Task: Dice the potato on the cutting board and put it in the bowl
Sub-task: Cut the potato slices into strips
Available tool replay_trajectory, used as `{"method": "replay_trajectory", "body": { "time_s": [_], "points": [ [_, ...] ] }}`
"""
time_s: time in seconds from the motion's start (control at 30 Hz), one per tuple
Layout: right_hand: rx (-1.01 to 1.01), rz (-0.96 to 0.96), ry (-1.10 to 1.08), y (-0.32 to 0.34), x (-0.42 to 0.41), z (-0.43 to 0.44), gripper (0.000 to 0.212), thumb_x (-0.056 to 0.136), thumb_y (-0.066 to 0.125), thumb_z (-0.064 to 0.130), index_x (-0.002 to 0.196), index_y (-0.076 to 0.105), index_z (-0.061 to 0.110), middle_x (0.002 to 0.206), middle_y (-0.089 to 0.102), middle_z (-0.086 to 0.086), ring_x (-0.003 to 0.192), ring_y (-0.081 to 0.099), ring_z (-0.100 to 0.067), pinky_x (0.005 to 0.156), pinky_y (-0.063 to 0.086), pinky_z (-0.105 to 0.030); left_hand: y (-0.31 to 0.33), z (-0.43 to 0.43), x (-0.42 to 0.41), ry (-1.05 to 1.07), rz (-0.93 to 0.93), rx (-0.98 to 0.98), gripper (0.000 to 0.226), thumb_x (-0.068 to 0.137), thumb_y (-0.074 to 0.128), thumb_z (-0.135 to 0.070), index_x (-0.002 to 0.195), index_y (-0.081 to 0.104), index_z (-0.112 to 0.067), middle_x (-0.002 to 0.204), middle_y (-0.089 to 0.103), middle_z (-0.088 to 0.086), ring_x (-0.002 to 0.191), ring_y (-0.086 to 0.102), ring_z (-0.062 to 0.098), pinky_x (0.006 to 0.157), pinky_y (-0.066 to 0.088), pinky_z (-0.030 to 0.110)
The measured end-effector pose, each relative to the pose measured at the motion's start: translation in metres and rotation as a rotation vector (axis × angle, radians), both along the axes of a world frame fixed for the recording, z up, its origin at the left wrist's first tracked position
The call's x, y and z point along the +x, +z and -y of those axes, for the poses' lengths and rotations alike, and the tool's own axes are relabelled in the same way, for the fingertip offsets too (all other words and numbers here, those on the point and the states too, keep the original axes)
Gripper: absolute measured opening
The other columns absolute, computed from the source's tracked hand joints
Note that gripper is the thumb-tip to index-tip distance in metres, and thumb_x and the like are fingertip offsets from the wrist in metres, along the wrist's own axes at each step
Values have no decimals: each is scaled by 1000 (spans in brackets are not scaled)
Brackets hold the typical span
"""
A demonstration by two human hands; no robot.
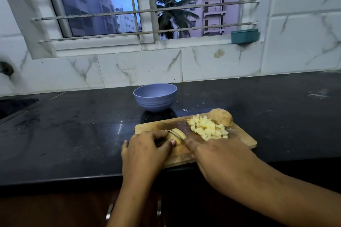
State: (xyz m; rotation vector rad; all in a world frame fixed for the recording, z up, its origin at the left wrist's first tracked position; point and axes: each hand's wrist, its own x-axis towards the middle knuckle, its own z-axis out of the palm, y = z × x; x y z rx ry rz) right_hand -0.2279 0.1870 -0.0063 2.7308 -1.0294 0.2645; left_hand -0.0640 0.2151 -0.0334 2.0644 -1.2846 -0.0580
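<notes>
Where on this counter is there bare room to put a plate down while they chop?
Bare black stone countertop lies left of the wooden cutting board, toward the sink, and right of it, toward the tiled wall. The board is crowded: left hand, right hand, pile of diced potato, brown potato half. A narrow gap separates it from the lavender bowl.

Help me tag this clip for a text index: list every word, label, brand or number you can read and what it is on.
None. No readable writing shows on the bowl, the cutting board, the teal box or the buildings outside; the knife blade is too small to tell.
</notes>
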Motion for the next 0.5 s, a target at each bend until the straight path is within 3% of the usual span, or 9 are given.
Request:
{"method": "replay_trajectory", "body": {
  "time_s": [0.1, 0.17, 0.27, 0.4, 0.43, 0.5],
  "points": [
    [31, -8, -25, -5, -18, -13, 56, 101, 40, 24, 149, 12, 30, 106, 61, 1, 93, 60, -19, 53, 34, -25, 0, -2, 0, -3, -19, -30, 33, 80, 63, -54, 110, 65, -44, 113, 64, -18, 118, 50, 10, 105, 37, 44],
    [54, 35, -49, -2, -30, -16, 47, 102, 35, 31, 145, 18, 37, 107, 60, 7, 94, 60, -14, 56, 36, -26, -1, -3, 0, -4, -27, -55, 33, 79, 64, -55, 109, 66, -42, 110, 65, -19, 115, 52, 8, 104, 39, 43],
    [113, 163, -33, 13, -43, -14, 37, 102, 25, 44, 138, 31, 46, 114, 57, 14, 94, 55, -4, 72, 45, -25, -3, -3, -1, 3, -24, -78, 33, 77, 64, -57, 106, 68, -41, 107, 65, -20, 112, 54, 7, 103, 39, 43],
    [168, 292, -19, 28, -42, -11, 37, 101, 23, 46, 136, 30, 53, 83, 46, 21, 76, 46, -2, 62, 39, -18, -3, -3, 1, -21, 7, -57, 31, 80, 60, -57, 108, 66, -44, 113, 63, -25, 114, 52, 4, 105, 37, 44],
    [159, 300, -17, 29, -38, -11, 37, 101, 24, 46, 136, 30, 53, 83, 47, 20, 76, 47, -3, 61, 38, -18, -4, -3, 1, -26, 15, -49, 31, 81, 58, -57, 109, 65, -45, 114, 63, -26, 115, 51, 4, 106, 37, 44],
    [118, 263, -17, 25, -30, -9, 40, 101, 23, 45, 140, 25, 52, 100, 56, 17, 88, 53, -5, 60, 36, -20, -4, -3, 1, -35, 26, -44, 30, 83, 57, -56, 110, 64, -45, 115, 62, -26, 117, 49, 4, 107, 36, 44]
  ]
}}
